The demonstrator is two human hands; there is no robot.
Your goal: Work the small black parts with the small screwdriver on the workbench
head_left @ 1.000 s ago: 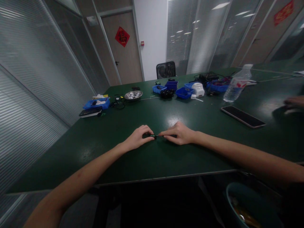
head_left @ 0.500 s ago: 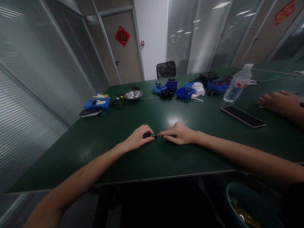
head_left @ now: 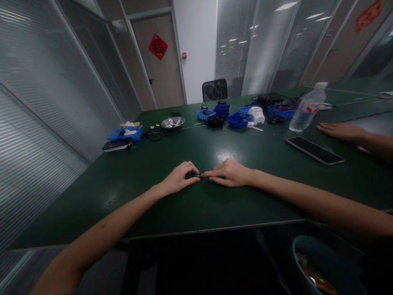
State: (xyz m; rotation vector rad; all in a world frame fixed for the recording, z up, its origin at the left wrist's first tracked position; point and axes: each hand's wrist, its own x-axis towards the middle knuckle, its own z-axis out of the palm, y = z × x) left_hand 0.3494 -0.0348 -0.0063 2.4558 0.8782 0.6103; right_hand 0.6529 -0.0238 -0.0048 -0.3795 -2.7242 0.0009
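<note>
Between the thumb and fingers of my left hand (head_left: 179,178) is a small dark piece with green on it (head_left: 198,175), held low over the green table (head_left: 172,213). My right hand (head_left: 229,173) comes from the right, its index fingertip at the right end of that piece. The right thumb lies just below the index finger, and whether anything tiny is between them is too small to tell.
A phone (head_left: 315,150) and a water bottle (head_left: 308,107) stand to the right, near another person's hand (head_left: 342,132). Farther back are a metal bowl (head_left: 172,123), blue trays (head_left: 238,120) and cables. A blue bin (head_left: 299,250) is below the table edge.
My right hand has shifted slightly left, its index fingertip now at the small piece. The other person's hand has moved left and lies flatter. My left hand has stayed put.
</note>
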